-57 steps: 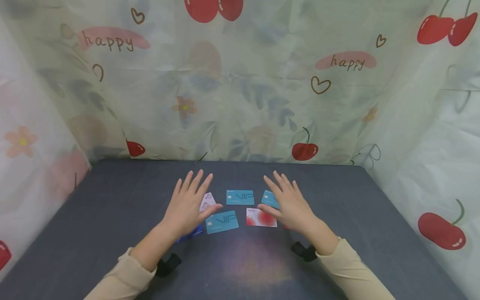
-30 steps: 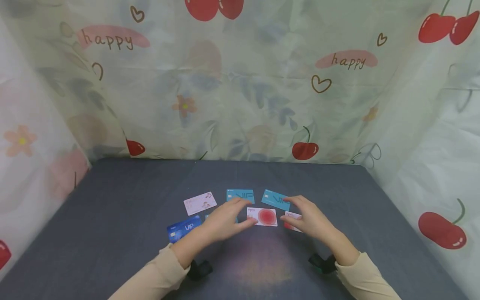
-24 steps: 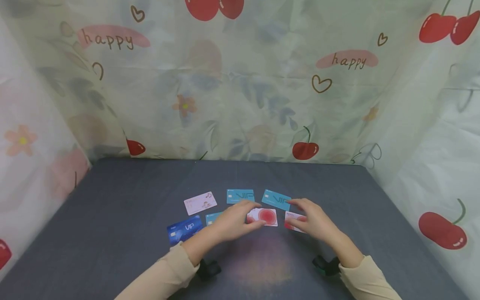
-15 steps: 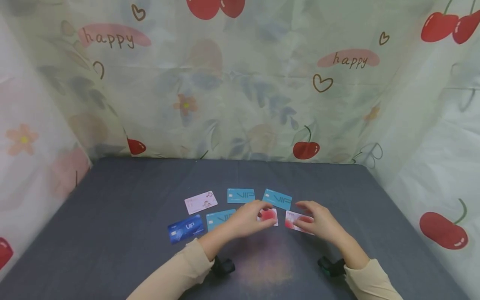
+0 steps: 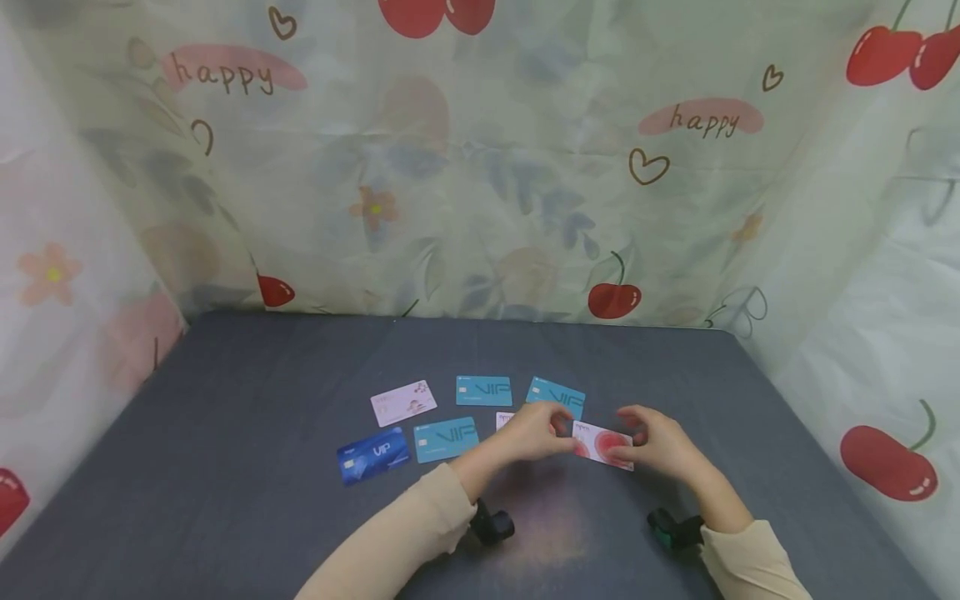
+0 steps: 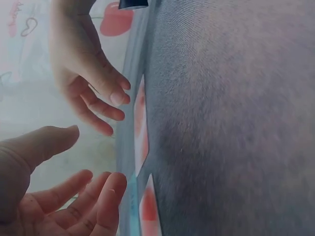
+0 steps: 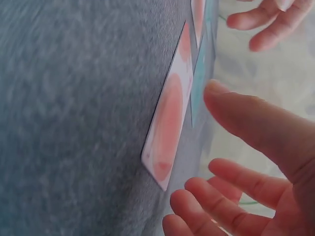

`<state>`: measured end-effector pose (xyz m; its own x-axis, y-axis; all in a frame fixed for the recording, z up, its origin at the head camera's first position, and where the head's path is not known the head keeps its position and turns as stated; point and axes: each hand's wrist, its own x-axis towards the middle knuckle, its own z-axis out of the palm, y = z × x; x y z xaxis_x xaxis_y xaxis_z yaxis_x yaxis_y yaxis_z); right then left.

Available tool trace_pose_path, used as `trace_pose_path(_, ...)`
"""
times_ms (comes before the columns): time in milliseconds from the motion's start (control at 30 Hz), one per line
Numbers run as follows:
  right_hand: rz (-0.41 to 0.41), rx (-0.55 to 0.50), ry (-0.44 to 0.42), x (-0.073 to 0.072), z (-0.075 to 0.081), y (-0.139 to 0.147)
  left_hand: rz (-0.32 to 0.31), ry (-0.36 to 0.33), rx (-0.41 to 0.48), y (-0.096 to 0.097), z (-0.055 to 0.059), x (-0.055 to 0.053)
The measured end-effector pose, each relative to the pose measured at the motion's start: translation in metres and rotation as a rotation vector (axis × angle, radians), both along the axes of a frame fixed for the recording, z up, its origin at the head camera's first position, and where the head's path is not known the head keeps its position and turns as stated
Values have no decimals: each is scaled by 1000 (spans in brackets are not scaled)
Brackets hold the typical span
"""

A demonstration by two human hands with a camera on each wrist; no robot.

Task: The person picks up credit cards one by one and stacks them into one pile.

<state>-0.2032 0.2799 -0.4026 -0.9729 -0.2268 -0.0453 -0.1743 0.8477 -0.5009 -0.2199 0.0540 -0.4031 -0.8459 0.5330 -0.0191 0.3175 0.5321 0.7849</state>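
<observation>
Right hand (image 5: pixel 663 446) hanging at the right end of a red-circled card (image 5: pixel 598 443), I am gripping nothing: thumb and fingers are standing apart in a loose curve. Opposite, my left hand (image 5: pixel 534 432) is hovering by the card's other end, equally empty, palm facing inward. Both are probably flanking the card so that either end is lying within reach. It is resting flat, nearest of seven to the right edge of the worktop (image 5: pixel 225 417) yet well clear of it. A second red-circled card (image 5: pixel 504 421) is lying mostly hidden behind my left hand. Left of these, a turquoise card (image 5: pixel 446 439) and a blue card (image 5: pixel 372 455) are lying face up, presumably so their designs are showing. Cream sleeves (image 5: pixel 401 537) are slanting in from the near side.
</observation>
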Motion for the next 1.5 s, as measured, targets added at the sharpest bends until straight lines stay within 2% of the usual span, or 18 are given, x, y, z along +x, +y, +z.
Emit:
trace_pose_path(233,-10,1,-69,0,0,9,36,-57,37,11,-6,-3)
trace_pose_path(400,0,-6,-93,0,-1,12,62,-88,22,14,-12,-6)
trace_pose_path(733,-2,-25,-135,-2,-3,16,79,-73,-26,20,-15,-9)
trace_pose_path(1100,-21,-27,-166,-5,-4,18,130,-65,-108,28,-18,-13)
trace_pose_path(1500,-19,-52,-205,-6,-5,17,176,-87,-139,31,-17,-11)
